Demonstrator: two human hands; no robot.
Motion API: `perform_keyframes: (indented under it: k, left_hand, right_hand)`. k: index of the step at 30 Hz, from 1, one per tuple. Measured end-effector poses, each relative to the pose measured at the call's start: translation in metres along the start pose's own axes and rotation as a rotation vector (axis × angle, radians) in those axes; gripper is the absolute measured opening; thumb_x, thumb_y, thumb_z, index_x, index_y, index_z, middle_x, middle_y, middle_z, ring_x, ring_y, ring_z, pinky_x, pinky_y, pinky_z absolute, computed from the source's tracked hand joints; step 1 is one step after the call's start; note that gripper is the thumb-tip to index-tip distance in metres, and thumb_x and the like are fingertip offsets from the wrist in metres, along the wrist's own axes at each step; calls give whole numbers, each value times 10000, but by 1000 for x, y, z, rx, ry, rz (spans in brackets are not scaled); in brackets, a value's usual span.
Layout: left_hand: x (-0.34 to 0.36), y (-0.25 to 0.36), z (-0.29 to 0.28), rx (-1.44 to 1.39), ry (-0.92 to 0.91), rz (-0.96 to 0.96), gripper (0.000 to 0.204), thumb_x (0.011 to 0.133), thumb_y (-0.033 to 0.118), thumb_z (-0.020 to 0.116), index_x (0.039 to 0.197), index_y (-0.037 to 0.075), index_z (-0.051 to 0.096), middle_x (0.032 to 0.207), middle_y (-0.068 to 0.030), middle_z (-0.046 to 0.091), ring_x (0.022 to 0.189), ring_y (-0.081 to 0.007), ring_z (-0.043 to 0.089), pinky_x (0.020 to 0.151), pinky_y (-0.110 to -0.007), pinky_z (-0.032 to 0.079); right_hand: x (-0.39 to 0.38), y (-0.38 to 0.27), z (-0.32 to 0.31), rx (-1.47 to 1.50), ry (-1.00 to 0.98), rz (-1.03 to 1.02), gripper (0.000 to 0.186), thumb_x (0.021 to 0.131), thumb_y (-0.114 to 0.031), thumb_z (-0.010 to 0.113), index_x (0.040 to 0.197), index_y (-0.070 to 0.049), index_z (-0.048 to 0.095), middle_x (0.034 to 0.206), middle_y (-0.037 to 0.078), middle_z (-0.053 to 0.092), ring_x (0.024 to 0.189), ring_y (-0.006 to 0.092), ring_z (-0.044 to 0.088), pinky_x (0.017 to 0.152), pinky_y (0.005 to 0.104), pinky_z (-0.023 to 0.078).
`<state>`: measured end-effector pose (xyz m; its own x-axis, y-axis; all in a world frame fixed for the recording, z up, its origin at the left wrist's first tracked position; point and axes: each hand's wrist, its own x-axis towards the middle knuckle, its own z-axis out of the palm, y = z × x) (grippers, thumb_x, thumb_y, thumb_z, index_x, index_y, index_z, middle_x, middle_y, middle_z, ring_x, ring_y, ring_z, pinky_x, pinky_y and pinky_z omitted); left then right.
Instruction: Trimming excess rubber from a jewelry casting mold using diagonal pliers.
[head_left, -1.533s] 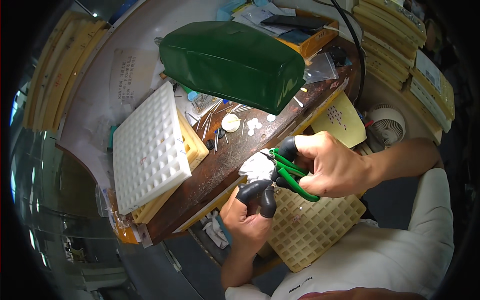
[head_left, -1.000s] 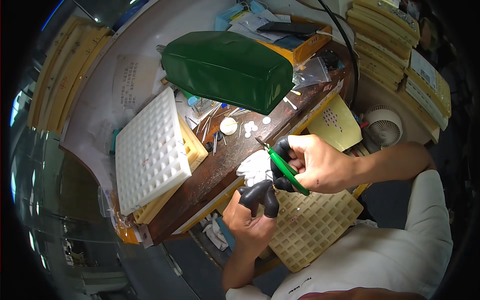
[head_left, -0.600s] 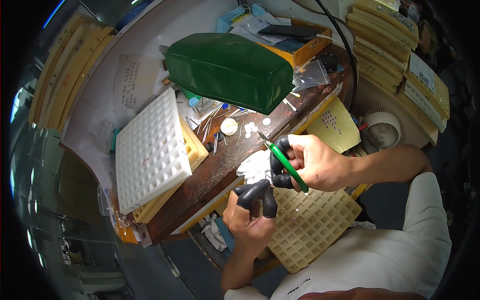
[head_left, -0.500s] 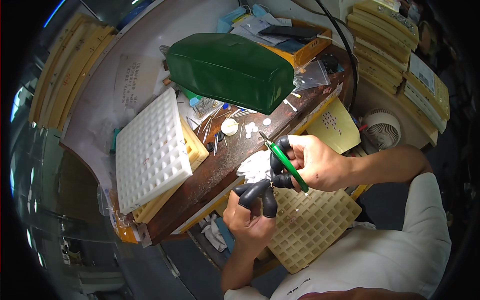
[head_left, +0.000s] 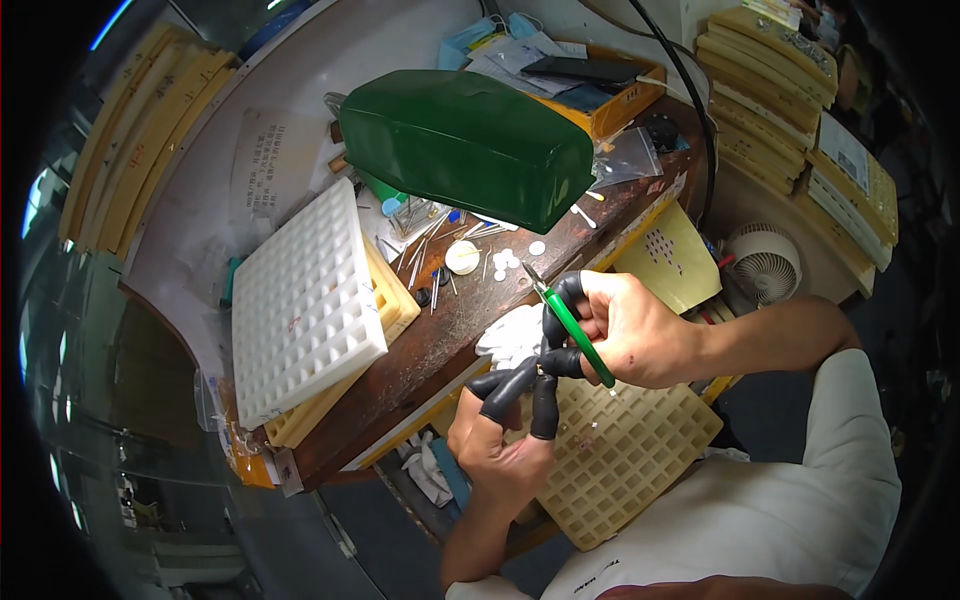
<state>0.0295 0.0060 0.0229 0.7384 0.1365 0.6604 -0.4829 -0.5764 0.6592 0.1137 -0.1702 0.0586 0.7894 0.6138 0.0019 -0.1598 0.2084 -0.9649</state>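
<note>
At the centre of the frame, our right hand [head_left: 640, 335] has its fingers curled around slim pliers [head_left: 578, 335], smooth green handles ending in a pointed metal tip. Our left hand [head_left: 505, 450], just below, brings black-sheathed fingers [head_left: 544, 408] close together; whether they grip anything, we cannot tell. Beyond lies crumpled white cloth [head_left: 510, 336] by the scuffed brown wooden desk [head_left: 435, 345]; lower right, we see a cream, square-pocketed tray [head_left: 628, 462].
</note>
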Motion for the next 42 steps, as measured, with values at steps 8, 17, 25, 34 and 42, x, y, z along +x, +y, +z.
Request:
perform_keyframes:
  k: [8, 17, 25, 34, 42]
  left_hand:
    - [0, 0, -3, -99, 21, -80, 217, 791, -41, 780, 1003, -6, 753, 812, -28, 626, 628, -64, 512, 529, -211, 371]
    - [-1, -4, -2, 242, 9, 64, 220, 779, 41, 772, 981, -6, 702, 789, -120, 612, 599, -285, 586, 535, -376, 460]
    - [0, -4, -2, 304, -6, 105, 192, 773, 34, 787, 945, 18, 704, 771, -52, 576, 545, -143, 455, 484, -293, 346]
    - [3, -6, -5, 334, -107, 203, 279, 775, 132, 783, 919, -67, 650, 847, -166, 571, 665, -331, 594, 524, -419, 465]
    - [2, -7, -4, 364, -88, 231, 327, 781, 131, 789, 1003, -80, 677, 855, -150, 577, 682, -308, 602, 543, -395, 485]
  right_hand:
    - [0, -10, -5, -48, -63, 66, 289, 840, -112, 797, 999, 1, 584, 848, 5, 648, 743, 43, 561, 614, 235, 464]
    - [-21, -3, -18, -1004, -32, -423, 277, 750, -183, 719, 748, 14, 524, 570, 174, 544, 492, 325, 559, 497, 400, 455]
    - [-22, 3, -17, -1342, -116, -478, 288, 721, -223, 710, 738, -15, 512, 628, 167, 590, 553, 361, 618, 523, 436, 499]
    - [-19, 0, -16, -1391, -137, -451, 291, 732, -216, 748, 764, -29, 528, 677, 147, 606, 602, 358, 643, 552, 446, 505]
    - [-20, -3, -15, -1424, -154, -428, 322, 728, -227, 782, 786, -32, 532, 699, 139, 615, 623, 351, 655, 557, 446, 504]
